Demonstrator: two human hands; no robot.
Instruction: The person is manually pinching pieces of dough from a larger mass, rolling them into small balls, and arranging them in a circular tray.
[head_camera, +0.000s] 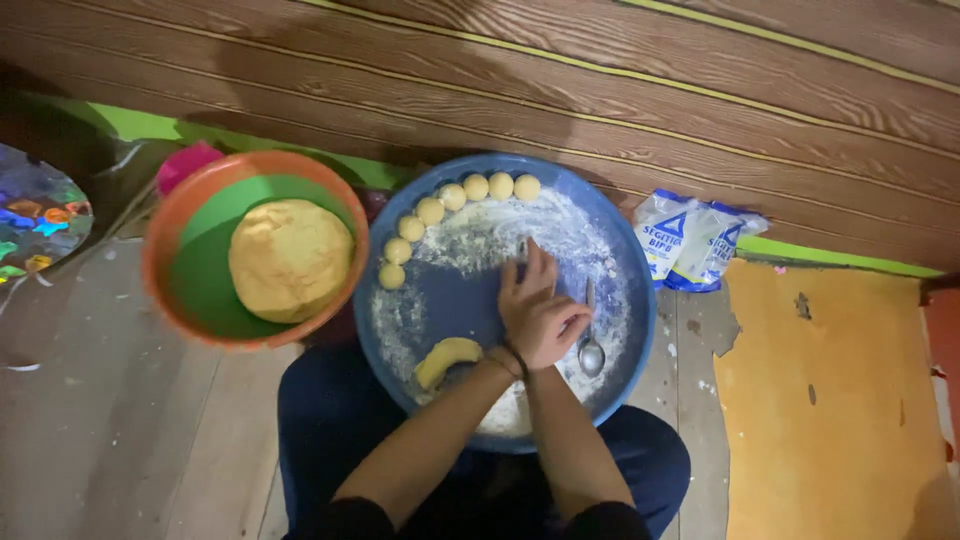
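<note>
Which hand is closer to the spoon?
Right. The right hand lies on top, right beside the spoon in the blue tray. The left hand is mostly hidden beneath it, farther from the spoon.

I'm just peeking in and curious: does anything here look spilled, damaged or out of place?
The floor covering at right is worn: its edge is ragged and it has small holes. Flour is spread across the blue tray, but it stays inside the rim. The dough balls sit in a neat arc.
</note>
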